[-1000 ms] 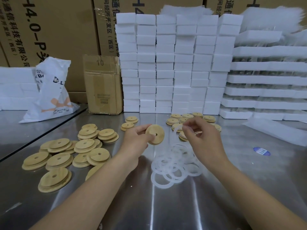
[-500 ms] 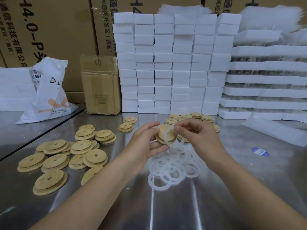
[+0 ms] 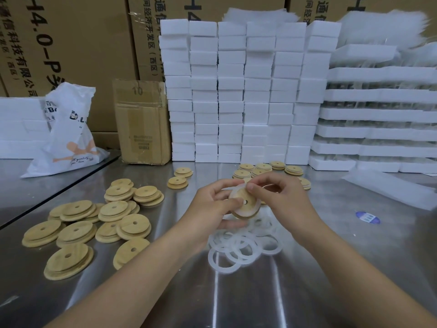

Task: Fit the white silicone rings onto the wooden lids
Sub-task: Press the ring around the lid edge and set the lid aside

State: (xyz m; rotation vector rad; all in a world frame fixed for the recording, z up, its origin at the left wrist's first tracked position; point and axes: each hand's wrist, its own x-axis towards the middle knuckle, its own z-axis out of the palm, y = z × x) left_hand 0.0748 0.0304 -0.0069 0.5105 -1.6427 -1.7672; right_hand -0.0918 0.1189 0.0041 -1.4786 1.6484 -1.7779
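Ring-seating step: L hand (image 3: 212, 205) gripped 1 wooden lid (image 3: 244, 204), R hand (image 3: 282, 200) pinched silicone ring (image 3: 237, 189) onto its rim; next move prob. req'd pressing ring fully round.

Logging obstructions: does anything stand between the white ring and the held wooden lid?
Nothing visible does. The left hand holds the wooden lid, and the right hand pinches the white ring directly against its rim.

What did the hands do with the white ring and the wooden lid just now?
The right hand brought the white silicone ring leftward onto the round wooden lid and now pinches it at the lid's rim. The left hand kept gripping the lid. The pile of loose white rings and the wooden lid stacks on the steel table stayed put.
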